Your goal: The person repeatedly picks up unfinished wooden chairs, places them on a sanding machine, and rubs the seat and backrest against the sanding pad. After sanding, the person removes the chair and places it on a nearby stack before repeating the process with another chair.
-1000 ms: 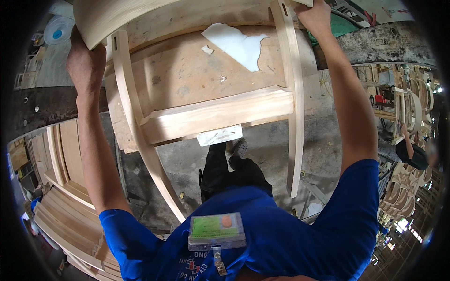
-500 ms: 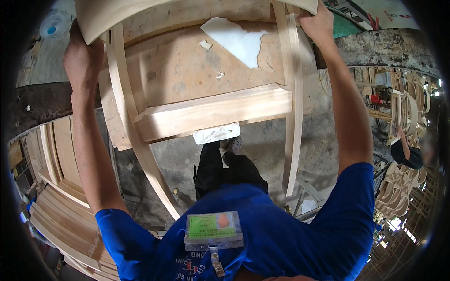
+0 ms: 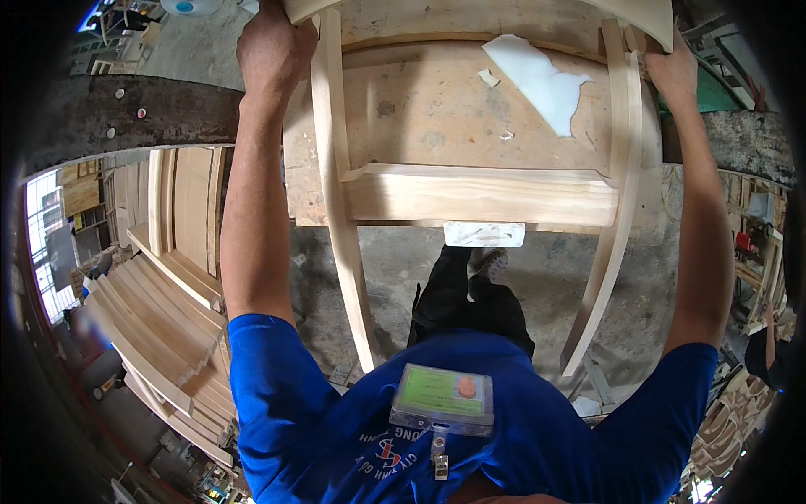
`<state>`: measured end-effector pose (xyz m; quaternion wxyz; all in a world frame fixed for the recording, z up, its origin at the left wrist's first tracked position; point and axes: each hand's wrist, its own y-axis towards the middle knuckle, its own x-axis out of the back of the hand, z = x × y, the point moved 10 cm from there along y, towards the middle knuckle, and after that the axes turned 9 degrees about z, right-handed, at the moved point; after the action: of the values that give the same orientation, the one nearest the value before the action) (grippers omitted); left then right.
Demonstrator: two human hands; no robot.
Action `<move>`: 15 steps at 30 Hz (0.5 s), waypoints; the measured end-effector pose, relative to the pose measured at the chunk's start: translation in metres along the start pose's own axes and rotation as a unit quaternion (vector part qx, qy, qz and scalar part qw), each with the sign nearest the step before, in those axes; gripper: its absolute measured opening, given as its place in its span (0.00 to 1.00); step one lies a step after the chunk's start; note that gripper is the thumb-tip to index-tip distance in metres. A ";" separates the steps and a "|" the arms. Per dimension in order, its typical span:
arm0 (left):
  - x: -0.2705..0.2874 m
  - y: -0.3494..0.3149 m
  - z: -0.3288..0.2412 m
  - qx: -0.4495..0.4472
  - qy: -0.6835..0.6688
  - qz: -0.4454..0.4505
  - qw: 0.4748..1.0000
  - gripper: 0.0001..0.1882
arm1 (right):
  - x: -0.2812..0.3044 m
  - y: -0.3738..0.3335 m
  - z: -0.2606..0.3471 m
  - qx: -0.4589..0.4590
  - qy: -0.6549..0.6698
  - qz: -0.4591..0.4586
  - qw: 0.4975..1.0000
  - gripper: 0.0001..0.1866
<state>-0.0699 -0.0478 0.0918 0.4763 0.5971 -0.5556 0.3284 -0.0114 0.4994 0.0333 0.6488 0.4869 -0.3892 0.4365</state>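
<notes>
A pale, unfinished wooden chair frame (image 3: 478,195) lies between my arms, its wide crossbar running level in front of me. Two curved legs (image 3: 339,185) extend toward my body. My left hand (image 3: 273,52) is closed round the far left corner, by the end of the curved rail (image 3: 495,10). At the opposite end of that rail my right hand (image 3: 674,74) grips the corner, its fingers partly hidden behind the wood. Beneath the frame is a worn plywood board (image 3: 420,118).
A torn white sheet (image 3: 537,84) and small scraps lie on the board. A white block (image 3: 484,234) sits at the crossbar's near edge. Curved wooden parts (image 3: 159,311) are stacked at left. Dark beams (image 3: 168,113) flank the board. Another person (image 3: 762,349) is at far right.
The whole scene has shifted right in the picture, showing more of the stacked wood at left. The crossbar now looks level instead of slanted. Both hands keep their hold on the frame.
</notes>
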 end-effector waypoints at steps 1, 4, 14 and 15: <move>0.005 -0.011 0.003 0.002 -0.011 -0.001 1.000 0.22 | 0.008 -0.005 0.005 0.024 0.000 0.000 1.000 0.27; 0.008 -0.019 0.013 -0.058 0.066 -0.026 0.996 0.30 | 0.012 -0.006 0.016 0.056 0.028 -0.009 0.998 0.25; 0.007 -0.036 0.020 -0.072 0.056 -0.073 0.993 0.31 | 0.043 -0.030 0.088 0.024 0.158 -0.066 0.985 0.16; 0.006 -0.036 0.013 -0.084 0.046 -0.074 0.993 0.31 | 0.045 -0.034 0.084 0.004 0.123 -0.062 0.990 0.17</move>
<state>-0.0355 -0.0650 0.0851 0.5727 0.5792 -0.5127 0.2713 0.0279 0.4216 0.0841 0.7156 0.4555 -0.2733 0.4535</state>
